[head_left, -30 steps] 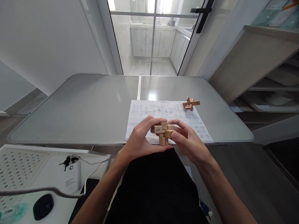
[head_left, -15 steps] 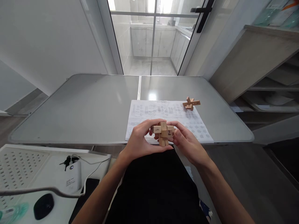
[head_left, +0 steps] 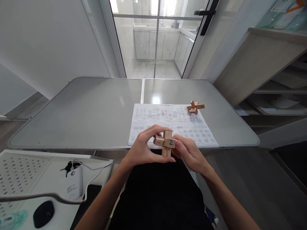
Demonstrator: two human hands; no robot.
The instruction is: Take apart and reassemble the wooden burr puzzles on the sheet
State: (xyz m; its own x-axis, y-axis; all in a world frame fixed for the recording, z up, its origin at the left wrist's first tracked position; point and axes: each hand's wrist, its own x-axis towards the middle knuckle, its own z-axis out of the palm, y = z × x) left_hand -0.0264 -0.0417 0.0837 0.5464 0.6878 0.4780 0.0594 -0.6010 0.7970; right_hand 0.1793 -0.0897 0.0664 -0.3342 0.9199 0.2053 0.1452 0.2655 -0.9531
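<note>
A wooden burr puzzle [head_left: 167,143] of interlocking numbered blocks is held in front of my body, just over the table's near edge. My left hand [head_left: 144,148] grips it from top and bottom, index finger above and thumb below. From the other side, my right hand [head_left: 189,151] pinches its right end, beside the block marked with a 2; the curled fingertips are partly hidden. Beyond my hands, a printed sheet [head_left: 153,113] with rows of small diagrams lies on the table. On its far right corner rests a second wooden burr puzzle [head_left: 194,108] with pieces sticking out.
The grey folding table [head_left: 100,111] spans the front. At lower left a white tray [head_left: 55,164] bears a power bank [head_left: 74,182], keys [head_left: 69,166], a cable and a black mouse [head_left: 43,213]. Wooden shelves [head_left: 271,57] stand right; a glass door [head_left: 155,41] is behind.
The puzzle in my hands has moved slightly down and been turned, so its left block now points outward differently. My right hand has shifted lower, its fingers more curled.
</note>
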